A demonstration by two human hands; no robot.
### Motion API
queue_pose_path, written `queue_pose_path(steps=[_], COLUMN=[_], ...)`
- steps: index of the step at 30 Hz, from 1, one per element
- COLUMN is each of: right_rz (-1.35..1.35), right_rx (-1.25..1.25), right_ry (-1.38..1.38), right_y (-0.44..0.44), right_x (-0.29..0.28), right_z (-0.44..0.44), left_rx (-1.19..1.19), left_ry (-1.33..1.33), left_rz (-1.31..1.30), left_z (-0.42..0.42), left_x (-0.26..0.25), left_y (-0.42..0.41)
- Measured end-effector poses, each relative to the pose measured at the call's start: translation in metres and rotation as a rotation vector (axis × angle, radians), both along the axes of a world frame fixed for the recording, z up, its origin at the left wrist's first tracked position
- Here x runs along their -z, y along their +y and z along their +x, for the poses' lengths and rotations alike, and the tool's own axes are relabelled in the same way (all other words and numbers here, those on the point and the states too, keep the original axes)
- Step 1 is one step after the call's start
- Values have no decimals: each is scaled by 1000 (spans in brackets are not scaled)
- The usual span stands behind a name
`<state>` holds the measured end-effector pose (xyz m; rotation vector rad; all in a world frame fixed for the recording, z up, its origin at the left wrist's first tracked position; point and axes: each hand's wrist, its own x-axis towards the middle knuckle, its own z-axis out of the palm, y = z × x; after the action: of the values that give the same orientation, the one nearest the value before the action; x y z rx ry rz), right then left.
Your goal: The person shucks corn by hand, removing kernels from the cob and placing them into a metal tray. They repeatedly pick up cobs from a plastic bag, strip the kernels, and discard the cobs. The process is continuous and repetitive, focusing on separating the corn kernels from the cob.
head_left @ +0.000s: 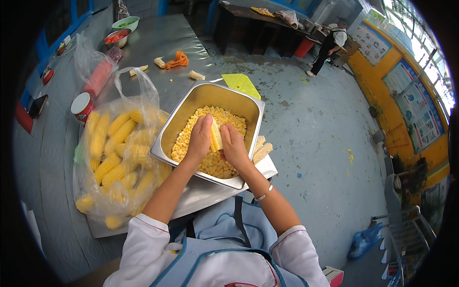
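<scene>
A partly stripped corn cob (216, 135) is held between my two hands over a deep rectangular steel pan (163, 143). My left hand (200, 138) grips it from the left, thumb along its upper end. On the right side, my right hand (232, 143) holds the lower part, with its fingers partly hidden. Loose yellow corn kernels (218, 166) cover the pan's bottom. Left of the pan, a clear plastic bag (122, 186) holds several ears of corn (122, 134). Several stripped cobs (263, 152) lie against the pan's right side.
The steel table (154, 39) bears cob pieces (196, 75), an orange mesh bag (177, 60), a red-and-white tub (81, 107), a steel bowl of red food (117, 38) and a green bowl (125, 23). A yellow-green sheet (241, 85) lies behind the pan. Another person (328, 46) stands far right.
</scene>
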<state>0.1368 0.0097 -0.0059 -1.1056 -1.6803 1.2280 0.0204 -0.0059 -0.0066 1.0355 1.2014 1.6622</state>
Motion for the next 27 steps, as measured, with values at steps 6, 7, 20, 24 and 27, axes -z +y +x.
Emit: queue_pose_path(steps=[6,7,20,24,27], right_rz=[-129,-158,-167,-331,-346], right_rx=[-63,-78,-117,53,163], right_ry=[141,137,44,233,324], right_y=[-3,-4,-16,-6,1], right_x=[-16,-16,-22,-26,-24], right_z=[-3,-3,-8,2,9], left_rx=[-35,-23,-328,-47,55], left_ry=[38,78,-113,-277,-92], left_rz=[-60,-52,-129,-158,-270], left_z=[3,2,-10,-8,-6], left_x=[-3,4,27,-5,-22], left_y=[1,3,18,1,-8])
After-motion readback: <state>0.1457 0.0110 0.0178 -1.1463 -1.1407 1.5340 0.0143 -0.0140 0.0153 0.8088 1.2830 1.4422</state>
